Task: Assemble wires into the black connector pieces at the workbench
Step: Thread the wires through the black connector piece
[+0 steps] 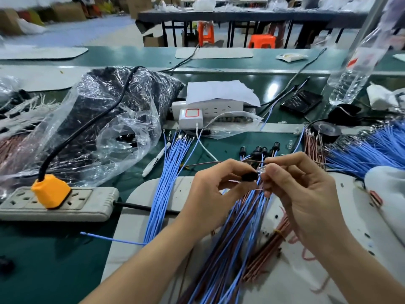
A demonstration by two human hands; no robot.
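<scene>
My left hand point(215, 187) pinches a small black connector piece point(249, 176) between thumb and fingers above the white mat. My right hand point(304, 194) pinches a thin brown wire point(252, 161) and a small clear part point(262, 170) right at the connector's end. Under both hands a bundle of blue and brown wires point(236, 242) fans toward me. Several finished black connectors with wires point(258, 150) lie just behind my hands. A sheaf of loose blue wires point(168, 176) lies to the left of my left hand.
A grey power strip with an orange plug point(51, 191) lies at the left. Behind it is a clear plastic bag of black parts point(105, 110). A white power strip and charger point(190, 116) sit at mid-bench. More blue wires point(368, 154) and copper-coloured wires point(313, 148) lie right; a water bottle point(355, 71) stands far right.
</scene>
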